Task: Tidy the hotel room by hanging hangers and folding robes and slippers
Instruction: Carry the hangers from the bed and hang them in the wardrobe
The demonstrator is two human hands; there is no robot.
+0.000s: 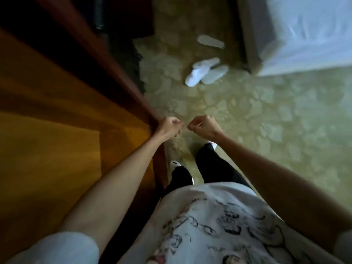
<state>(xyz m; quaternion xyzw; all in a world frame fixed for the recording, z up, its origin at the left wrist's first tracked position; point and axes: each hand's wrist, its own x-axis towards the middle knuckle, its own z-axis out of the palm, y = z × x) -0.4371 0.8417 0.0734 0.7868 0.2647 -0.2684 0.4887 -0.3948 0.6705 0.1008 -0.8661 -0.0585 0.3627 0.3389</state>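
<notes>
Three white hotel slippers lie on the patterned carpet ahead of me. One slipper (200, 72) rests partly over a second slipper (216, 75), and a third slipper (210, 41) lies sole-up farther off. My left hand (168, 127) and my right hand (202, 125) hang side by side in front of my waist, well short of the slippers. Both have curled fingers and hold nothing that I can see. No robe or hanger is in view.
A wooden cabinet (57, 121) with a reddish edge fills the left side, right beside my left hand. A bed with white linen (308, 33) stands at the upper right. Green-beige carpet (266, 121) spreads between them; my feet stand below my hands.
</notes>
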